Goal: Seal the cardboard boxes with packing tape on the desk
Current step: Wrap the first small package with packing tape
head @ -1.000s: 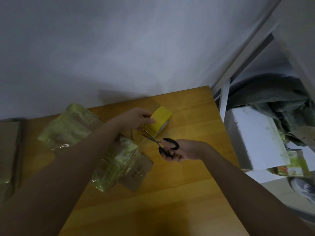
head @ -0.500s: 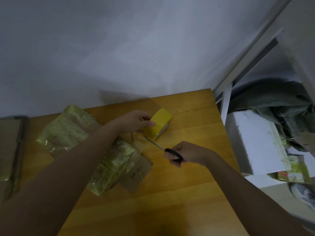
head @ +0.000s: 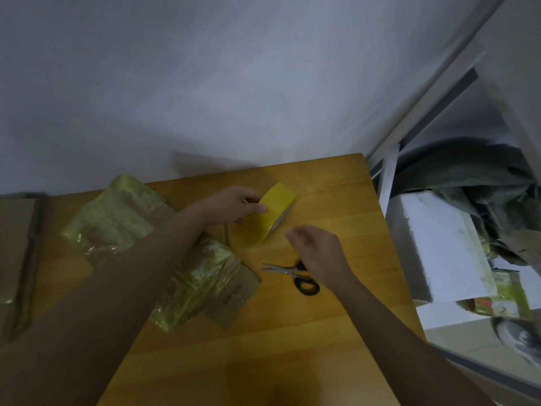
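Observation:
My left hand (head: 234,208) grips a yellow roll of packing tape (head: 275,210) held on edge over the wooden desk (head: 322,332). My right hand (head: 314,250) hovers just right of the roll with loosely curled fingers and holds nothing. Black-handled scissors (head: 295,276) lie flat on the desk under that hand, blades pointing left. Two cardboard boxes wrapped in yellowish tape lie under my left forearm: one at the back left (head: 114,218), one nearer the middle (head: 205,285).
A flat brown cardboard piece (head: 14,259) lies at the desk's far left edge. Right of the desk's edge stand a white foam block (head: 439,247), dark plastic sheeting (head: 483,177) and small printed packets (head: 503,300). A white wall backs the desk.
My right hand has let go of the scissors, which now lie on the desk, and has risen toward the tape roll. The left hand keeps its grip on the roll.

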Tool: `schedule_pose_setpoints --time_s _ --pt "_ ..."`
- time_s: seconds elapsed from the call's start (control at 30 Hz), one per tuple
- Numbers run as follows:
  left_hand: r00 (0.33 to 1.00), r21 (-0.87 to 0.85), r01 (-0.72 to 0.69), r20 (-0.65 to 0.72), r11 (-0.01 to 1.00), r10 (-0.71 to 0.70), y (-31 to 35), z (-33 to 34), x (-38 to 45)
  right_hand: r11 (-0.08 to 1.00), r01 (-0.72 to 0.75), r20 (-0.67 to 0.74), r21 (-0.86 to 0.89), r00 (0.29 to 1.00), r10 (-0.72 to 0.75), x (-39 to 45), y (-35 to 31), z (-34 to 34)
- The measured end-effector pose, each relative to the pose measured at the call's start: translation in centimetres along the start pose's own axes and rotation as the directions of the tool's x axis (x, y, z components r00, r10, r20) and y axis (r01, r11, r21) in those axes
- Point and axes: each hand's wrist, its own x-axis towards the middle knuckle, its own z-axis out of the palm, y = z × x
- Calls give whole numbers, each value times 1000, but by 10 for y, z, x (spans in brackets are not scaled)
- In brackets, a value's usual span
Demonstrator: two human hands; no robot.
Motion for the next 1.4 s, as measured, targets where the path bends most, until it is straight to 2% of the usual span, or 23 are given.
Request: schedule_pose_setpoints --time_s 0.07,0.17,0.23,0.3,0.43,0.53,0.6,0.67,0.73,0.77,0.83,0.87,0.9,0.93,1.0,1.1,1.17,1.2,1.23,1.27,1.3,1.33,1.4 --pt "1000 0 -1 -9 1000 1 1 1 0 868 -201 90 454 980 179 23 -21 4" --pt "1000 -8 -9 -28 1000 9 2 2 0 596 -357 220 719 931 293 47 -30 17" --pt "999 17 -15 -34 1000 16 3 1 -1 462 -397 259 793 907 333 50 -31 19" --pt "998 113 -39 -54 993 46 4 -1 -2 464 -381 238 800 910 339 48 -30 18" --pt "989 411 -40 -112 911 94 8 -14 -14 574 -283 142 768 950 279 43 -30 17" --pt "971 554 -33 -179 832 158 7 -26 -37 567 -274 119 777 948 296 43 -33 11" --pt "904 627 -101 -266 772 335 2 -29 -58 552 -266 89 791 941 326 45 -36 8" --pt "832 661 -135 -329 738 447 -3 -26 -79 598 -207 26 774 954 298 45 -36 8" --pt "816 683 -78 -375 726 440 -13 -18 -93 749 -95 -63 656 982 179 43 -34 9" --pt "818 686 -44 -392 726 421 -18 -13 -97 854 -6 -109 520 991 74 42 -32 9" --pt "823 675 -2 -417 737 385 -29 -3 -101 983 182 -117 31 977 -178 47 -25 12" --pt "821 672 14 -430 740 376 -34 1 -101 928 249 -68 -279 958 -277 51 -24 13" --pt "816 675 27 -441 737 374 -38 3 -101 793 285 23 -539 946 -324 53 -22 16" --pt "811 678 33 -447 734 376 -40 4 -101 642 307 121 -703 941 -317 55 -19 21" --pt "811 678 36 -450 734 375 -41 5 -100 448 344 250 -825 934 -256 55 -15 30" --pt "817 680 43 -445 732 366 -39 4 -99 368 319 263 -873 945 -193 54 -6 39" --pt "811 698 48 -445 714 380 -40 5 -97 482 322 223 -815 942 -252 50 -3 41" --pt "808 706 52 -446 706 386 -41 6 -96 623 339 180 -705 935 -305 46 -3 43" --pt "801 713 58 -451 699 393 -43 8 -96 794 342 128 -503 938 -323 39 -7 44" --pt "793 720 65 -458 691 402 -44 9 -95 936 260 107 -236 965 -241 32 -15 45" --pt "786 728 71 -462 682 411 -45 10 -94 997 72 172 32 982 -77 25 -25 46" --pt "781 734 74 -463 675 418 -46 12 -94 966 -150 284 209 955 87 19 -34 48" --pt "769 744 78 -469 664 435 -46 13 -94 828 -484 500 283 811 303 12 -48 48"
